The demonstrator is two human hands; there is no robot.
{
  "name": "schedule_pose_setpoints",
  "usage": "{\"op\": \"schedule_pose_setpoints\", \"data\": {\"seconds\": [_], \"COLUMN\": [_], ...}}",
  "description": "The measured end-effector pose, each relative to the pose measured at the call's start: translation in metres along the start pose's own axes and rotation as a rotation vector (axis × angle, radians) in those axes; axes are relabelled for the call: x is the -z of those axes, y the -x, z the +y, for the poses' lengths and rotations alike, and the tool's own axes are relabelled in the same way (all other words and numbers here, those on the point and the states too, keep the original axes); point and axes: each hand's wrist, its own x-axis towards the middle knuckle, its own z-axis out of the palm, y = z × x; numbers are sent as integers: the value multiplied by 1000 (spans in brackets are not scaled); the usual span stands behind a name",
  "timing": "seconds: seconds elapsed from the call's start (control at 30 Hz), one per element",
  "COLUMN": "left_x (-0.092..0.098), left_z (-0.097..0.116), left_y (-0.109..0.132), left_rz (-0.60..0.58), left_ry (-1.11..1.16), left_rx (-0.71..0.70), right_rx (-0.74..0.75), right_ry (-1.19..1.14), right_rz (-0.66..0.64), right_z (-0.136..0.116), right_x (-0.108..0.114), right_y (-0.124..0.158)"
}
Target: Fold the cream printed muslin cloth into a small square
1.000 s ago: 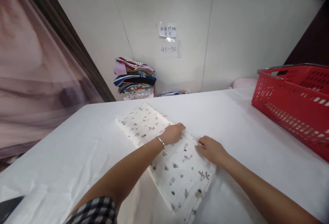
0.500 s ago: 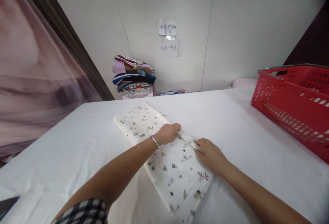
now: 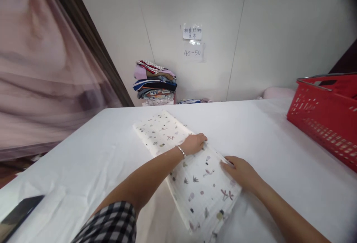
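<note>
Head view: pinching cloth (image 3: pixel 205 185) edge with right hand (image 3: pixel 243 170); resting left hand (image 3: pixel 193 144) curled over same edge, cannot tell whether gripping; with basket (image 3: pixel 323 114) beyond right hand.

The printed cloth (image 3: pixel 206 191) looks like thin, matt woven fabric, softly creased. Under it, the surface (image 3: pixel 251 128) wears a white cloth cover, mostly smooth, wrinkled towards the near left. The basket (image 3: pixel 318 124) is red perforated plastic with a smooth metal handle (image 3: pixel 316 82). A bracelet (image 3: pixel 182 151) gleams like polished metal; the checked sleeve (image 3: pixel 110 222) is matt cloth. The wall (image 3: pixel 217 9) is smooth panelling, bearing 2 paper notes (image 3: pixel 191 34) under glossy clear film. The curtain (image 3: pixel 47 61) is thin fabric with a faint sheen.
</note>
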Motion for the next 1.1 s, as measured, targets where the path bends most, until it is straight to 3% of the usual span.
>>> {"op": "schedule_pose_setpoints", "data": {"seconds": [0.13,0.33,0.47,0.7,1.1], "left_x": [8,15,17,10,9], "left_z": [-3,-13,-18,-33,-39], "left_y": [-1,-12,-10,20,26], "left_rz": [-68,-134,-111,36,48], "left_ry": [-39,-163,-188,-216,-117], "left_rx": [-8,61,53,-3,41], "right_rx": [10,141,153,185,347], "right_ry": [-6,10,66,181,392], "right_rz": [47,144,172,218,323], "right_z": [5,8,3,-8,-13], "right_x": [-5,-16,-16,-17,-27], "right_y": [-2,-1,3,11,16]}}
